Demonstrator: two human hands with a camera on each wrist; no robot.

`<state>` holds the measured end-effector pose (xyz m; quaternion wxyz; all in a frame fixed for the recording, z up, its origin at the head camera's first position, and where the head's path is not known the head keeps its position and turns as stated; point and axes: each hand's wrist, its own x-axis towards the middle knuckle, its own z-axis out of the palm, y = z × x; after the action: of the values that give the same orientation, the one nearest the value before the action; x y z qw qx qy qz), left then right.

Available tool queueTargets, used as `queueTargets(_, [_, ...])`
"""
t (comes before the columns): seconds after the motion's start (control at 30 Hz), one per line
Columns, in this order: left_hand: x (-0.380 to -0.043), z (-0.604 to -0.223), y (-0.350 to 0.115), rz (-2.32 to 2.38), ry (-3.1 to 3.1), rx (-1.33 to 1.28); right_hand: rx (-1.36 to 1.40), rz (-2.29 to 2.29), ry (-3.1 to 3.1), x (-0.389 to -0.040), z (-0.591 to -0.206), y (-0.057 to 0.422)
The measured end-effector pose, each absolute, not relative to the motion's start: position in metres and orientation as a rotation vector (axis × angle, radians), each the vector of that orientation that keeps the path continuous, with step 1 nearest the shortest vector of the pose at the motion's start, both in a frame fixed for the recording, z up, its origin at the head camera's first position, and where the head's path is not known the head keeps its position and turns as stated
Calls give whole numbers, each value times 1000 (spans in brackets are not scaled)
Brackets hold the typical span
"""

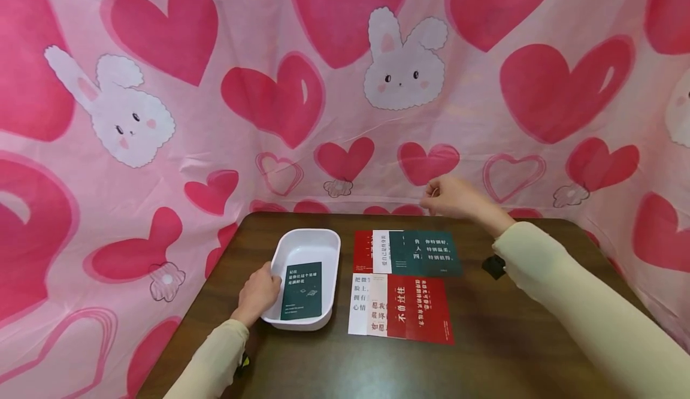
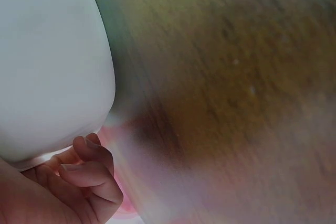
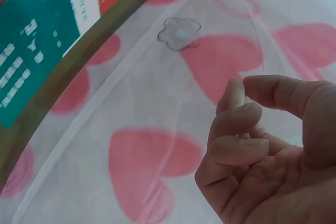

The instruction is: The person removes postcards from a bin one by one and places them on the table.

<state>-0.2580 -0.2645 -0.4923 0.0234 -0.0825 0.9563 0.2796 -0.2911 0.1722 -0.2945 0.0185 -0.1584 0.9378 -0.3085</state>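
Note:
My left hand (image 1: pixel 260 291) grips the left rim of a white plastic tray (image 1: pixel 280 255) on the dark wooden table (image 1: pixel 485 351). Close up, the fingers (image 2: pixel 86 174) curl under the tray (image 2: pixel 47 61). One green card (image 1: pixel 302 290) lies flat inside the tray. To the tray's right lie overlapping cards in two rows: a green card (image 1: pixel 431 254) on top of the far row, a red card (image 1: pixel 426 309) on top of the near row. My right hand (image 1: pixel 450 198) hovers over the table's far edge, fingers curled, thumb tip meeting the forefinger (image 3: pixel 247 95), with nothing visible in it.
A pink cloth with hearts and rabbits (image 1: pixel 345 87) hangs close behind and on both sides of the table. A small black object (image 1: pixel 493 265) lies beside my right sleeve. White cards (image 1: pixel 360 303) stick out from under the near row on its left.

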Motion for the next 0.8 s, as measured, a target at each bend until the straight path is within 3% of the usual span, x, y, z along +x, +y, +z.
queueTargets(0.47, [-264,-490,-264,864,2958,-241,-454,-954,2845,-320,-278,103])
queueTargets(0.8, [-263,-493,-266,858,2942,-253,-502,-928,2792,-325,-293,47])
